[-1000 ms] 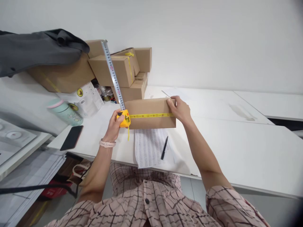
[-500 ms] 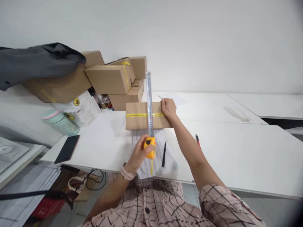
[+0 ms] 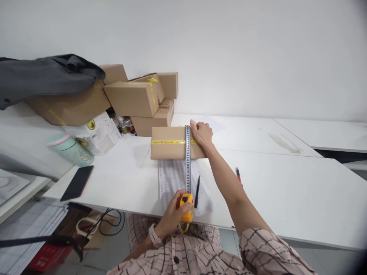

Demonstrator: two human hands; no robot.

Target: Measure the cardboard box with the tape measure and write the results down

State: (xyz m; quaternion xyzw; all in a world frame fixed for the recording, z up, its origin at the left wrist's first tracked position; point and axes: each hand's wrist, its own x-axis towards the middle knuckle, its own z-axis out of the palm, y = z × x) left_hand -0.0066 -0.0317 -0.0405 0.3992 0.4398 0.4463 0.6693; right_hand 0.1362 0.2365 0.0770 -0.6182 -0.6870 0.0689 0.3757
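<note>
A cardboard box [image 3: 168, 151] with a strip of yellow tape along its top sits on the white table. My left hand [image 3: 172, 214] is closed around a yellow tape measure [image 3: 187, 202] near the front edge. From it the metal blade [image 3: 187, 164] runs straight across the box's top, its end at the far edge. My right hand [image 3: 204, 134] grips the box's far right corner, thumb close to the blade's end, fingers bent over the edge. Printed sheets [image 3: 172, 183] lie partly under the box, with a black pen [image 3: 197, 193] on them.
Several cardboard boxes [image 3: 132, 99] are stacked at the back left, with a dark grey bag [image 3: 51, 78] over some. A mint bottle [image 3: 71, 151] and a phone [image 3: 77, 183] lie at the left. A red and black pen [image 3: 238, 175] is right of my forearm.
My left hand has drawn the tape measure back toward my body. The blade, raised and reaching past the box before, now lies across its top. My right thumb has shifted toward the blade's end.
</note>
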